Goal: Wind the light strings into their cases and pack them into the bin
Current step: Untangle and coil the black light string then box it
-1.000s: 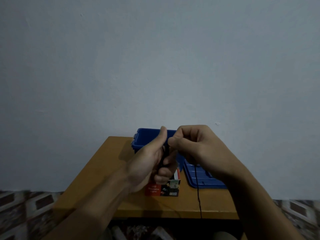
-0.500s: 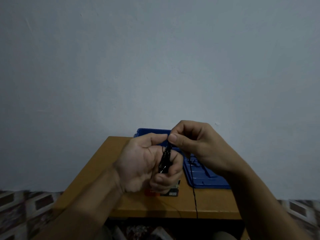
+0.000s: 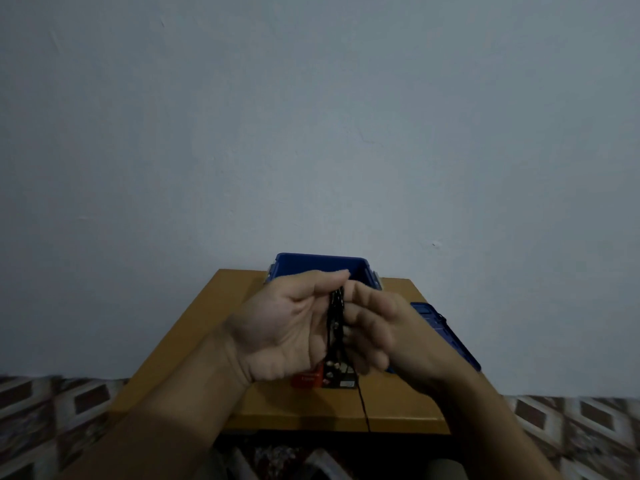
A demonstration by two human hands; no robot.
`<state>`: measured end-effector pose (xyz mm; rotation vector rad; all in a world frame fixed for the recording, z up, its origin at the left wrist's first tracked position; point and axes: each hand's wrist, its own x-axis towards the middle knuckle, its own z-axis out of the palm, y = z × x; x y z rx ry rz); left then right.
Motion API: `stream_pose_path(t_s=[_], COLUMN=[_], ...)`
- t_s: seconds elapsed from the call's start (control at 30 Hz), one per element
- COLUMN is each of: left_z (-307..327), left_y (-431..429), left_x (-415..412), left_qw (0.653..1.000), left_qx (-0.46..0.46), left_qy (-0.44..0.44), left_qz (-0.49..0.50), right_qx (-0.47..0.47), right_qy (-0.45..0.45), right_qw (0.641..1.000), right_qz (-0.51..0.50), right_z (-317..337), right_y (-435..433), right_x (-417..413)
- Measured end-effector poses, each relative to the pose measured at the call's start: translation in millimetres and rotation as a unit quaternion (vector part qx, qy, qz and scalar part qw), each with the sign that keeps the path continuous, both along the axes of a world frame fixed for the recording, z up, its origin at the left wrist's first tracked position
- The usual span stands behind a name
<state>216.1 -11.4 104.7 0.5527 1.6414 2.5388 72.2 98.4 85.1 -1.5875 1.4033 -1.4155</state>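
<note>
The string (image 3: 336, 317) is a black coil held upright between the two hands, above the desk (image 3: 194, 341) and in front of the bin (image 3: 322, 266). A second ago the left hand (image 3: 287, 327) was wrapped round it with the thumb up. Now the palm is turned open toward the camera, and its grip is clamped on the string by the thumb over the coil's top. The right hand (image 3: 381, 327) was pinching at the top of the coil half a second ago. It has dropped down the coil's right side and is smeared by motion.

I read that as another turn going on, so winding is not finished. A loose tail (image 3: 362, 403) hangs from under the hands, crosses the desk and drops over its front edge. The case (image 3: 311, 379), red and black, lies on the desk under the hands, and no string is in it yet. The lid (image 3: 446, 330) lies off to the right of the bin.

The right hand's fingers curl against the coil, but blur keeps me from telling whether its grip is together on the cord. The left fingers are hidden behind the coil. The hands cover the bin's inside and most of the case. Where the tail ends below the desk cannot be made out.
</note>
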Motion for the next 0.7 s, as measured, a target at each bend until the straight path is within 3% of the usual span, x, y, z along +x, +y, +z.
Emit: stream_pose_path(t_s=[0.17,0.47,0.7], left_z=[-2,2,3], left_y=[1,6,7], left_x=[-5,-10,-16], left_qw=[0.992,0.967,0.921], left_qx=[0.039,0.075,0.060], left_qy=[0.039,0.048,0.072], left_qz=[0.113,0.238,0.377], right_qx=[0.017,0.075,0.072], right_qy=[0.013,0.012,0.019], right_qw=[0.999,0.997,0.997], right_qz=[-0.035,0.005,-0.016], right_z=[-10,-17,-13], right_y=[0,-1,2], right_x=[4,9,6])
